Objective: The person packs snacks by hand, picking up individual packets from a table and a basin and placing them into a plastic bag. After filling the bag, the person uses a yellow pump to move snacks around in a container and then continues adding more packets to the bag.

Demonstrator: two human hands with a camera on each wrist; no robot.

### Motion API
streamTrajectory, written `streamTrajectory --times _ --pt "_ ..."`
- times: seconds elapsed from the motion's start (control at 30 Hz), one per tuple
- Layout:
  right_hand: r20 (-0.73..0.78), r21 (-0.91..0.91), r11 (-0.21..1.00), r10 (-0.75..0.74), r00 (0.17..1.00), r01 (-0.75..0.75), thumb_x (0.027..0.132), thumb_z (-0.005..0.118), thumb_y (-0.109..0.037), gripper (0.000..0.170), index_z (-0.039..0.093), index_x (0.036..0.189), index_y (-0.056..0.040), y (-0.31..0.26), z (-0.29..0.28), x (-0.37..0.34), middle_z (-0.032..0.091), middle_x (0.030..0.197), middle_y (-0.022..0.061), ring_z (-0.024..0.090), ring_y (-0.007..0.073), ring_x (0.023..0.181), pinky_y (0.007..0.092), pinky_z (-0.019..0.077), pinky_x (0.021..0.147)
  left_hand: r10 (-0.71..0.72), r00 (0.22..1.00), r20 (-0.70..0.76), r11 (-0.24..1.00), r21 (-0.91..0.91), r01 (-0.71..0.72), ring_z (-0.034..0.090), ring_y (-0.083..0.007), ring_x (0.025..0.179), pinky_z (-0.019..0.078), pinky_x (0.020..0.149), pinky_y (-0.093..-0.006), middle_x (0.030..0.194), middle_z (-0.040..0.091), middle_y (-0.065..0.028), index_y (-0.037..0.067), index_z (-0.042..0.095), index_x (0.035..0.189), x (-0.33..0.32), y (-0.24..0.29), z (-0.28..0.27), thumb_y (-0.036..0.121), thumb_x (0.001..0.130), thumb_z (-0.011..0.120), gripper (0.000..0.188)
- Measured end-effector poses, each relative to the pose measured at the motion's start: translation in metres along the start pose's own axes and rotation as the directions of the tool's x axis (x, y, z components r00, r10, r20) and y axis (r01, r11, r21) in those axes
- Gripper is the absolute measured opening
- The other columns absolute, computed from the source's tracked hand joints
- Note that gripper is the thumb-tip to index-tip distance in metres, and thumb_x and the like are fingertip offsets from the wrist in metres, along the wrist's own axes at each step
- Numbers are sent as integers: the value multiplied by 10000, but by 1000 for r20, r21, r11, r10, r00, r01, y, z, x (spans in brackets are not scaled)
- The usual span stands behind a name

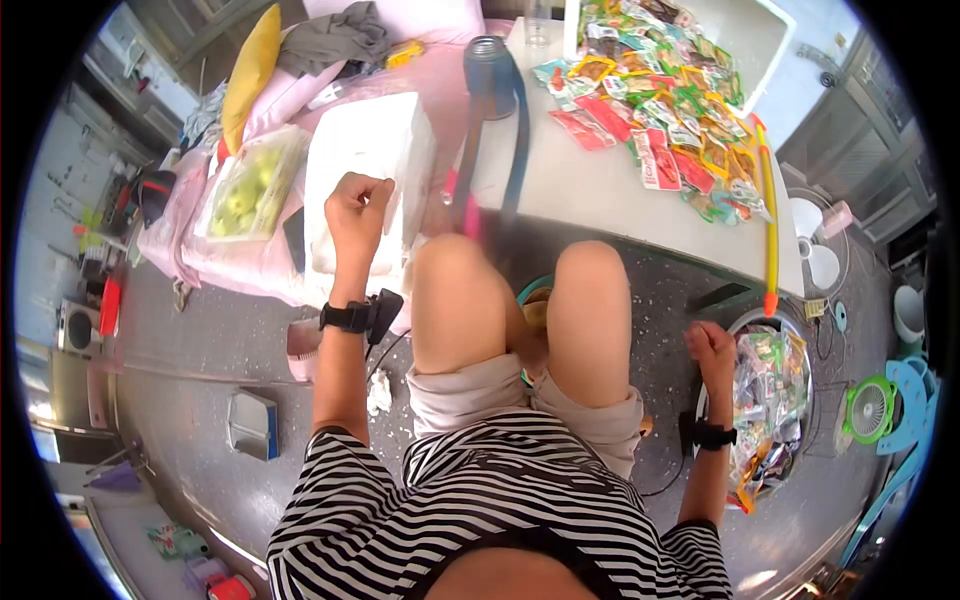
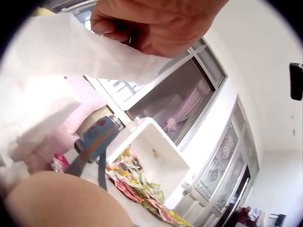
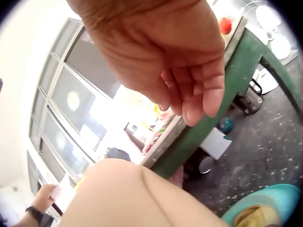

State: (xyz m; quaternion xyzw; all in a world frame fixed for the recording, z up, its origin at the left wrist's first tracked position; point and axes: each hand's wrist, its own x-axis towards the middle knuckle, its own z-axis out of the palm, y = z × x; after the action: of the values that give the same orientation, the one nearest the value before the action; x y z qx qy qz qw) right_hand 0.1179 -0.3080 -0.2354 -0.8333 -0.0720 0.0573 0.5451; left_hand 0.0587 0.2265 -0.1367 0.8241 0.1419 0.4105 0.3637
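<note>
My left hand (image 1: 355,215) is over a white box (image 1: 335,140) on the pink-covered surface. In the left wrist view, the fingers of the left hand (image 2: 156,23) pinch the edge of a thin white sheet (image 2: 90,52), which hangs from them and spreads to the left. My right hand (image 1: 712,350) is held beside the right knee, next to a round metal basin of small packets (image 1: 770,390). Seen in the right wrist view, the right hand (image 3: 165,61) hangs with loosely bent fingers and holds nothing.
A heap of colourful packets (image 1: 660,100) lies on the white table (image 1: 600,200), with a yellow-orange stick (image 1: 768,220) along its right edge. A blue strapped bottle (image 1: 490,75) stands behind the knees. Left of the box is a container of green fruit (image 1: 245,195). A teal tub (image 3: 274,194) sits below.
</note>
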Motion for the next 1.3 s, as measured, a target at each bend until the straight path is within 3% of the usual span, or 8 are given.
streamTrajectory --times 0.2,0.4,0.53,0.67,0.87,0.97,1.1,1.3 --pt "69 207 974 -108 992 92 897 599 -147 152 654 899 -6 -107 47 49 659 757 35 587 66 656 211 480 568 273 947 171 953 -181 -242 535 -195 553 405 528 -304 667 584 -94 -7 621 694 -1 107 104 7 741 675 73" --pt "202 431 900 -27 979 -64 869 628 -268 267 663 900 -5 -136 83 113 660 773 45 578 83 649 213 481 557 345 851 396 937 -201 -287 535 -181 534 405 516 -300 648 583 -102 -16 630 706 -9 107 204 47 750 696 101" --pt "249 490 864 -16 968 -112 855 641 -274 267 665 884 -9 -116 110 147 660 750 50 569 75 614 206 462 530 240 850 469 959 -251 -133 533 -220 510 403 517 -353 608 568 -116 -18 617 666 -20 99 230 101 742 695 161" --pt "286 516 845 -18 958 -138 853 637 -271 259 661 855 -13 -97 119 152 662 739 46 568 62 608 198 440 509 35 815 579 942 -291 167 412 -104 484 332 474 -297 531 490 -27 -37 589 659 -17 74 239 110 785 679 214" --pt "265 251 928 208 941 -276 811 640 -233 222 657 842 -14 -64 109 153 658 728 63 584 128 600 243 457 525 -116 752 648 851 -326 412 313 -19 573 230 503 -230 607 421 88 26 592 676 -14 49 241 116 855 646 208" --pt "7 -94 993 -65 998 66 760 671 -209 224 654 855 -7 -61 122 157 643 721 97 606 224 634 316 480 567 21 708 706 866 -367 340 339 -25 580 259 510 -221 616 447 74 13 596 700 -21 59 241 100 849 645 179" --pt "-360 -175 930 -367 858 325 757 674 -133 137 664 860 -43 -90 130 164 621 737 125 608 298 689 378 478 598 201 681 704 920 -375 117 393 -48 578 337 532 -231 623 493 22 -16 576 729 -29 62 241 81 826 665 163" --pt "-288 -225 837 -546 787 499 780 656 -76 111 665 890 -88 -69 145 179 609 744 112 593 325 655 400 464 574 428 737 523 901 -187 -391 518 -229 673 427 570 -342 720 537 -84 25 587 826 -35 89 229 84 736 699 155"
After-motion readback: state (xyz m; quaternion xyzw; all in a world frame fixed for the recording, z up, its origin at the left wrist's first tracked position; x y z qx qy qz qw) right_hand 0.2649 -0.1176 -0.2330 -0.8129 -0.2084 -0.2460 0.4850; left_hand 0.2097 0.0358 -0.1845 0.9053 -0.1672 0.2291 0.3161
